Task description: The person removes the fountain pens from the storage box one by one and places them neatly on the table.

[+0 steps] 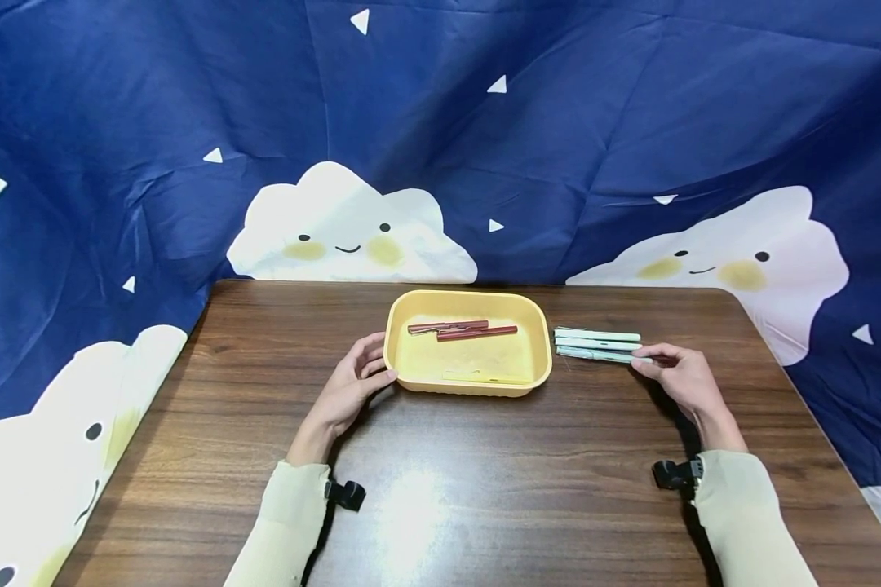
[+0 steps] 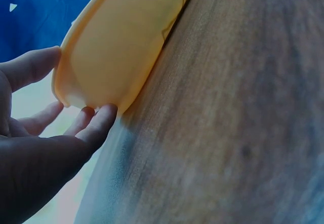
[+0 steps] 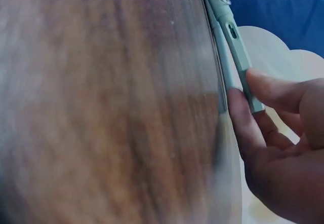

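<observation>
My left hand [image 1: 348,387] holds the left end of a yellow plastic tray [image 1: 470,390], fingers at its end wall and thumb near the front corner. Inside the tray are two dark red pens [image 1: 477,333], one overlapping the other. A yellow pen [image 1: 488,377] lies along its front wall. To the tray's right, three pale green-blue pens lie side by side. My right hand [image 1: 679,375] pinches the right end of the nearest pale pen [image 1: 595,355] between thumb and fingertips. In the right wrist view, that pinched pen [image 3: 238,51] overlaps another beside it.
The brown wooden table [image 1: 484,465] carries the tray and pens near its far edge. Behind it hangs a dark blue cloth [image 1: 543,122] printed with smiling white clouds and small triangles. A black wrist camera [image 1: 347,495] is strapped at each pale sleeve's cuff.
</observation>
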Demonstrator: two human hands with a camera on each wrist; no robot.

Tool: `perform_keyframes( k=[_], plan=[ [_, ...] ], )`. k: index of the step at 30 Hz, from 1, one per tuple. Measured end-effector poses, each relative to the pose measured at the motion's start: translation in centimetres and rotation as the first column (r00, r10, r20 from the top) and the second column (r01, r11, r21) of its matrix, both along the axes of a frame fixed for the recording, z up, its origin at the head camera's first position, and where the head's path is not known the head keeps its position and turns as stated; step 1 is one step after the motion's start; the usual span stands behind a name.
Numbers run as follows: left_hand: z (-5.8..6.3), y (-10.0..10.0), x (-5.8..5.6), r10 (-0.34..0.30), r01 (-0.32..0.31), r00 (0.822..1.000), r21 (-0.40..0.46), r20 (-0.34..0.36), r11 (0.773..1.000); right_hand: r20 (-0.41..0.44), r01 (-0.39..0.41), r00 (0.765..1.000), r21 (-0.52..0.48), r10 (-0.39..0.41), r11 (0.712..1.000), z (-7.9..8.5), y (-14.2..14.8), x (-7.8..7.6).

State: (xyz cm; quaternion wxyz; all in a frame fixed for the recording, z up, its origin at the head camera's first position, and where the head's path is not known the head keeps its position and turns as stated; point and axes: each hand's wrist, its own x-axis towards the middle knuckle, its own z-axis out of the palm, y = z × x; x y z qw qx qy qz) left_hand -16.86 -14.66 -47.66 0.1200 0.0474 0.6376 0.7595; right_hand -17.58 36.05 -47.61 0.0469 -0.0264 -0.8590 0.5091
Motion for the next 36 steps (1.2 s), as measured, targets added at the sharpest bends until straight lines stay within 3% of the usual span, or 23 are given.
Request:
perform_keyframes(
  k=[3, 6, 17, 25, 36],
  plan=[
    [0.0, 0.0, 0.0, -0.001, 0.001, 1.000, -0.003, 0.000, 1.000, -0.013, 0.027, 1.000, 0.124, -0.026, 0.992, 0.1, -0.1, -0.1],
    [0.0, 0.0, 0.0, -0.001, 0.001, 1.000, -0.004, 0.002, 1.000, -0.004, 0.028, 1.000, 0.180, -0.028, 0.983, 0.3, -0.2, -0.1],
    [-0.4, -0.1, -0.1, 0.001, -0.002, 0.999, -0.025, -0.032, 1.000, -0.009, 0.029, 1.000, 0.209, -0.028, 0.977, 0.1, -0.3, -0.5],
    [-0.4, -0.2, -0.2, 0.000, 0.000, 1.000, -0.018, -0.012, 1.000, -0.023, 0.065, 0.998, 0.222, -0.061, 0.973, 0.0, -0.3, -1.0],
    [-0.2, -0.1, 0.0, 0.005, -0.005, 1.000, -0.013, -0.002, 1.000, 0.018, 0.068, 0.997, 0.268, -0.075, 0.961, 0.4, -0.5, -1.0]
  ],
)
